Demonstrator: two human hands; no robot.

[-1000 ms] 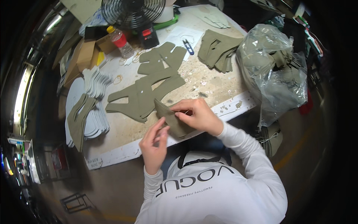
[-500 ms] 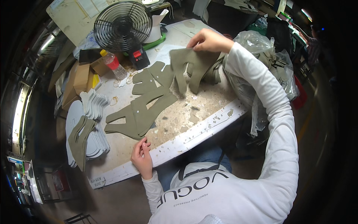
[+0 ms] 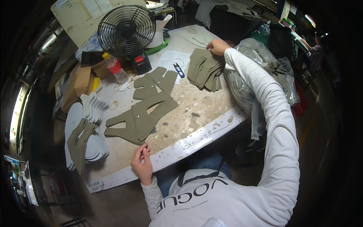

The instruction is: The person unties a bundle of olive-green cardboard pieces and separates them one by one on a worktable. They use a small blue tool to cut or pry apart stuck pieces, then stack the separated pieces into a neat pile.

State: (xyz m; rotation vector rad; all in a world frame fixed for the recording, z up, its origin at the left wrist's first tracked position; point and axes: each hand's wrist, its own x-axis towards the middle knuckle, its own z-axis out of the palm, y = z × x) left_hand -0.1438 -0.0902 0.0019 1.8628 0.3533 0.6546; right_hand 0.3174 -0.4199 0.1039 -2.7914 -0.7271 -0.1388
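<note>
My right hand (image 3: 217,47) reaches far across the table, fingers closed at the top edge of a fanned stack of flat olive cut pieces (image 3: 204,70). It seems to pinch the uppermost piece, though the fingertips are partly hidden. At the table's front edge rests my left hand (image 3: 142,164), fingers loosely curled in with nothing visible in them. Its fingertips come close to the lower corner of overlapping olive pieces (image 3: 141,117) with cut-out slots. Behind these lie more olive pieces (image 3: 153,83). Blue thread snips (image 3: 179,70) lie between the two groups.
Light grey cut pieces (image 3: 96,142) are stacked at the left, with olive pieces (image 3: 80,142) on top. A black fan (image 3: 126,28), a bottle (image 3: 115,68) and a cardboard box (image 3: 82,79) stand behind. A clear plastic bag (image 3: 245,89) bulges at the right edge. Small scraps litter the tabletop.
The olive piece that hung from my right hand now lies on the stack at the right. That hand has moved right and slightly nearer, uncovering the snips. My left hand has barely moved.
</note>
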